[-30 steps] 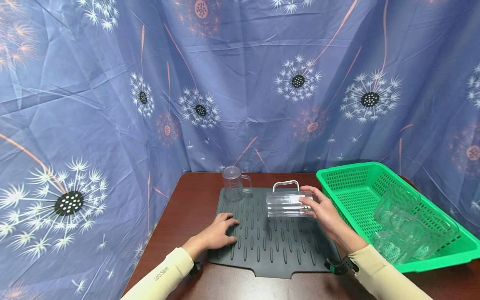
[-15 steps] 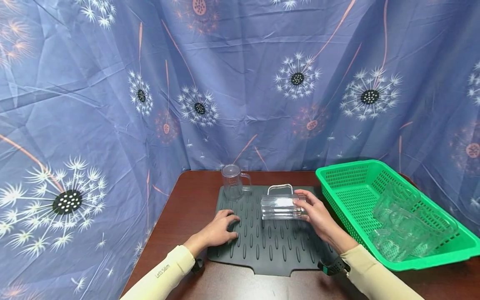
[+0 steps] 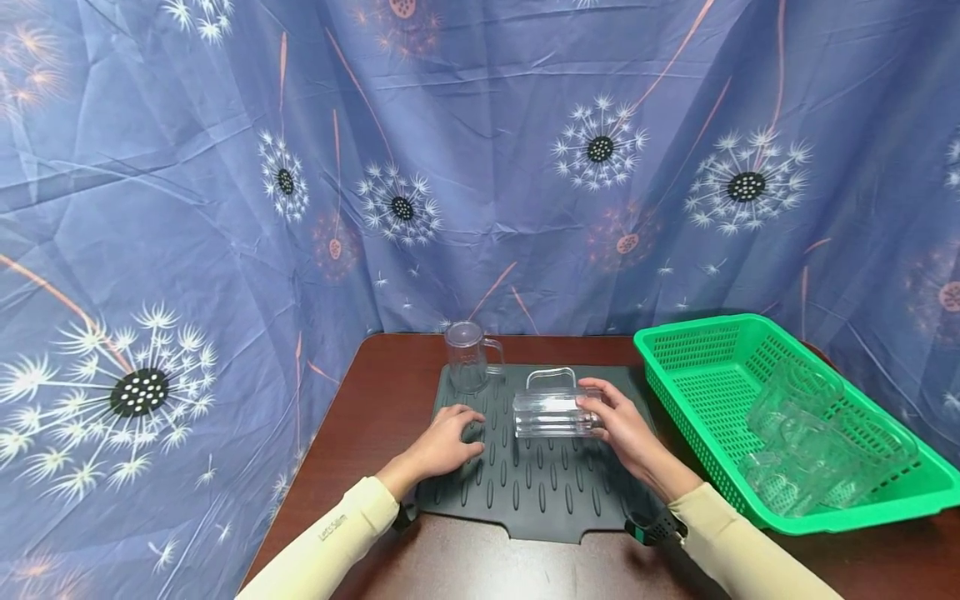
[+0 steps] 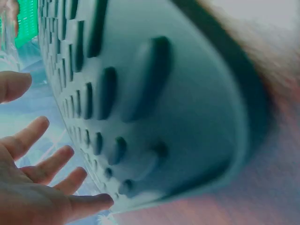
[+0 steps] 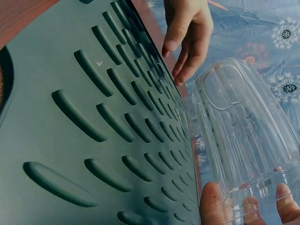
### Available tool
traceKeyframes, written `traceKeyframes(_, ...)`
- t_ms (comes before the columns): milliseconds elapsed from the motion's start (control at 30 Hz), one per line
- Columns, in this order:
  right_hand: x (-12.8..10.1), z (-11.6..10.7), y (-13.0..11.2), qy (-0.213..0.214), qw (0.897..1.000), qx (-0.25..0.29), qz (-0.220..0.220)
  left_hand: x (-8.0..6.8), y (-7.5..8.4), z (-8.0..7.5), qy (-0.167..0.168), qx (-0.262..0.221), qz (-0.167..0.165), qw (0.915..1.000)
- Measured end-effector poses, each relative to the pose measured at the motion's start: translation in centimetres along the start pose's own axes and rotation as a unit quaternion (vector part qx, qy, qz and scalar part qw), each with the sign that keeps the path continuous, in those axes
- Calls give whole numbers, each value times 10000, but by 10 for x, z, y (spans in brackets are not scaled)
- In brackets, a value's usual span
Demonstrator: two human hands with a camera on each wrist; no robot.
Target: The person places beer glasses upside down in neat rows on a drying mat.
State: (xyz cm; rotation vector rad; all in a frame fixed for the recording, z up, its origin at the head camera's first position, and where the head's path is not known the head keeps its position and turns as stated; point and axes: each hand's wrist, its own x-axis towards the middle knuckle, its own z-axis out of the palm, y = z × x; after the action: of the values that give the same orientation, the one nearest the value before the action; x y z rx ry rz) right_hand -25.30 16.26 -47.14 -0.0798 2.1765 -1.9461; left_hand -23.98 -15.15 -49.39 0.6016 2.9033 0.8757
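My right hand (image 3: pixel 611 418) grips a clear plastic mug (image 3: pixel 553 414) by its base end and holds it on its side just above the dark grey ribbed mat (image 3: pixel 540 492), handle up. In the right wrist view the mug (image 5: pixel 243 136) fills the right side, with my fingertips (image 5: pixel 213 206) curled round it. The left hand (image 3: pixel 453 435) rests flat on the mat's left part, fingers straight and spread (image 4: pixel 42 173). It also shows beyond the mug as the left hand (image 5: pixel 187 33). A second clear mug (image 3: pixel 467 357) stands upright at the mat's far left corner.
A green perforated basket (image 3: pixel 697 367) sits to the right of the mat with several clear mugs (image 3: pixel 810 450) lying in it. The brown table (image 3: pixel 375 392) ends close on the left. A blue dandelion-print curtain (image 3: pixel 480 167) hangs behind and at both sides.
The right hand has carried the sideways mug leftward over the mat, toward the left hand. The left hand has crept slightly forward on the mat.
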Motion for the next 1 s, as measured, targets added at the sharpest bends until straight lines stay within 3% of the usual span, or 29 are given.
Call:
traceKeyframes(133, 1, 3, -1, 33, 9999, 108, -5, 4, 8, -2, 27, -402, 0, 9992)
traceKeyframes(233, 0, 5, 0, 58, 9998, 181, 37, 8, 14, -1, -100, -1028, 49, 9946)
traceKeyframes(433, 0, 13, 5, 114, 9996, 250, 60, 14, 25, 3, -516, -2406, -150, 9691)
traceKeyframes(800, -1, 23, 14, 79, 9993, 276, 238, 18, 36, 16, -606, -3066, -289, 9495)
traceKeyframes(1000, 2, 22, 13, 45, 9991, 289, 290, 22, 38, 15, -492, -3092, -330, 9492)
